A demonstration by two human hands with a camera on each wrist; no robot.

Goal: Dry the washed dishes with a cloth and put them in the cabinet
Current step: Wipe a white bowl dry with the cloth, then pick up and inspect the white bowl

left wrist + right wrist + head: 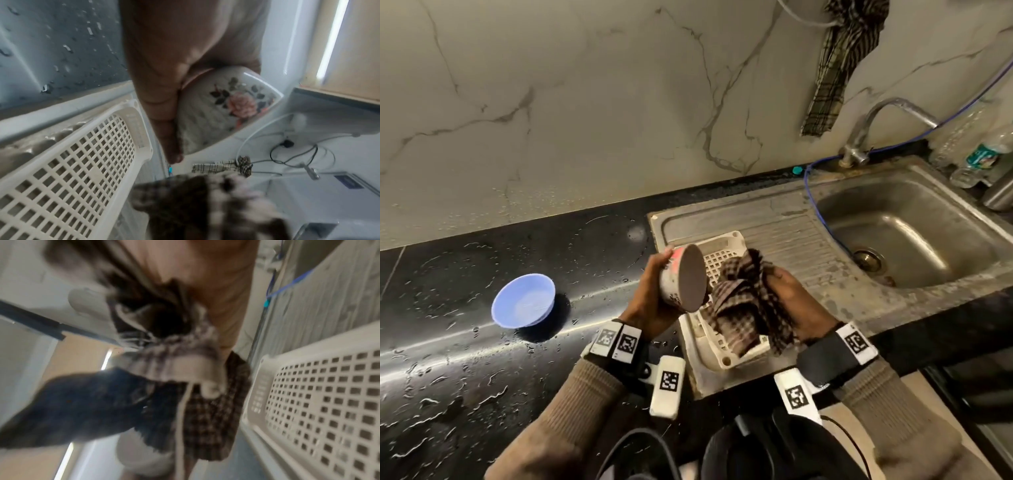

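Fingers [164, 123] of the left hand [650, 301] curl round a flowered cup [683, 282] tipped on its side; the right hand [796, 305] bunches a checked cloth [743, 308] just beside it — both above a white basket [722, 356] on the sink [784, 222] drainboard — blue bowl [524, 300] on the wet counter [448, 359].

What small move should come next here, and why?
Probably bring the checked cloth into the mouth of the floral cup and wipe inside. The left hand holds the cup tilted on its side, mouth toward the right hand, which grips the bunched cloth just beside it, above the white drying tray.
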